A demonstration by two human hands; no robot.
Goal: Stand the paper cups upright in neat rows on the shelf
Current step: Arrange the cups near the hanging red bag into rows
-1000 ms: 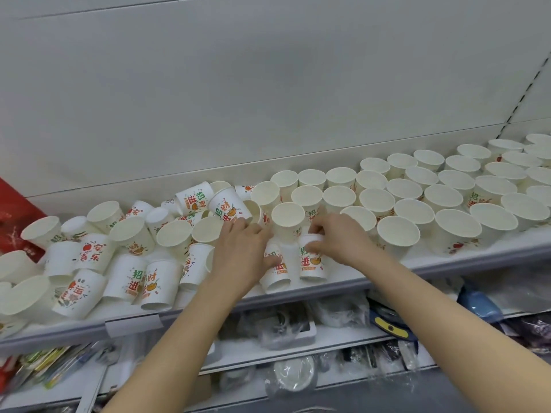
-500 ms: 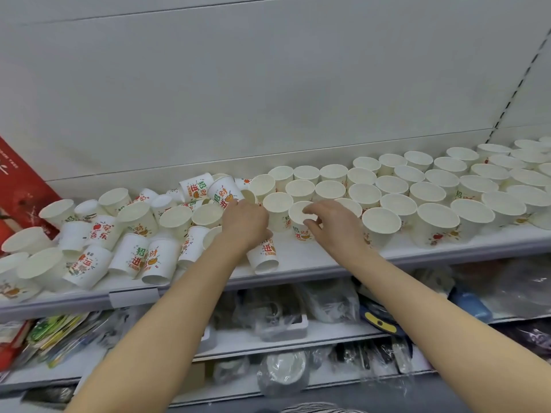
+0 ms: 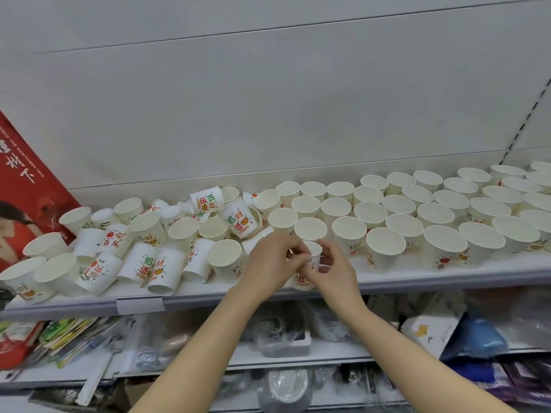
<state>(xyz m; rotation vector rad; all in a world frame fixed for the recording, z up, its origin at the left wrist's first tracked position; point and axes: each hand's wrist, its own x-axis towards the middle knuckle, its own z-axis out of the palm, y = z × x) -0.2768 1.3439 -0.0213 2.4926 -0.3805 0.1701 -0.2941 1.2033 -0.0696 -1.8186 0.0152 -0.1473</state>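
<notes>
Head view: both hands meet at the front edge of the shelf [image 3: 387, 277], near its middle. The left hand [image 3: 268, 262] and right hand [image 3: 335, 268] each curl fingers round one small paper cup [image 3: 313, 254], seemingly upright. Upright cups [image 3: 384, 245] line the right; toppled cups [image 3: 161, 271] crowd the left.

Upright cups [image 3: 441, 210] fill the shelf [image 3: 447, 277] right; toppled cups [image 3: 149, 263] left, seemingly piled.
</notes>
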